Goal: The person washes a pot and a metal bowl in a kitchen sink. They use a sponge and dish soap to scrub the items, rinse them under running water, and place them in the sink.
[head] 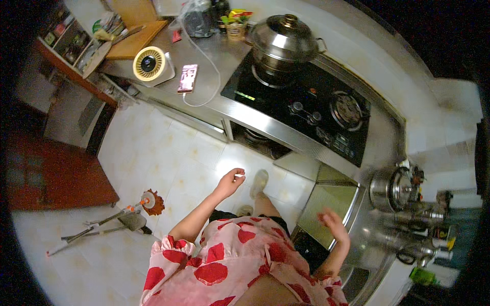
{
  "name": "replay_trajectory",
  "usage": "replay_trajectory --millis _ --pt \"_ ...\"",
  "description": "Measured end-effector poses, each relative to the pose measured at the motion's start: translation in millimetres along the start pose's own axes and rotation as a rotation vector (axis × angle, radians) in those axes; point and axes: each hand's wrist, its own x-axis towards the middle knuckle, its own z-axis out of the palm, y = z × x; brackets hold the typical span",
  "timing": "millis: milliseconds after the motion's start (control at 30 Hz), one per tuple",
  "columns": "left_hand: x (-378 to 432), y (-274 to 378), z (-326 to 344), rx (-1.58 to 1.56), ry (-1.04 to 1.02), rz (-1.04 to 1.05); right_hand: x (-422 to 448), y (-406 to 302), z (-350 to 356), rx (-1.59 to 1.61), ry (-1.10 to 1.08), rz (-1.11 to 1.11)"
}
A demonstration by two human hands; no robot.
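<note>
Over the tiled floor (pixel 199 149), my left hand (pixel 229 183) pinches a small white object (pixel 240 175); most of it is hidden by the fingers, so its kind is unclear. My right hand (pixel 332 222) hangs at the other side of my body, near the front of the steel counter. It is blurred, and I cannot make out how its fingers are set or anything held in it. Ahead is a black glass gas hob (pixel 302 99). On its far left burner stands a large lidded steel pot (pixel 283 42).
Left of the hob lie a phone (pixel 188 78) on a white charging cable (pixel 214 69) and a round-topped fan (pixel 149 64). A lidded steel pot (pixel 384 189) stands on the right counter. A mop (pixel 99 222) and a dustpan (pixel 132 220) are at floor level, left.
</note>
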Motion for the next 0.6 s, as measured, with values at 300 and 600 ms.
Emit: replay_trajectory --millis 300,600 --pt "37 -12 -107 -0.338 0.424 -0.195 207 -196 35 -0.191 -0.292 -0.194" --pt "124 -1 -360 -0.143 0.919 -0.006 264 -294 108 -0.248 -0.290 -0.408"
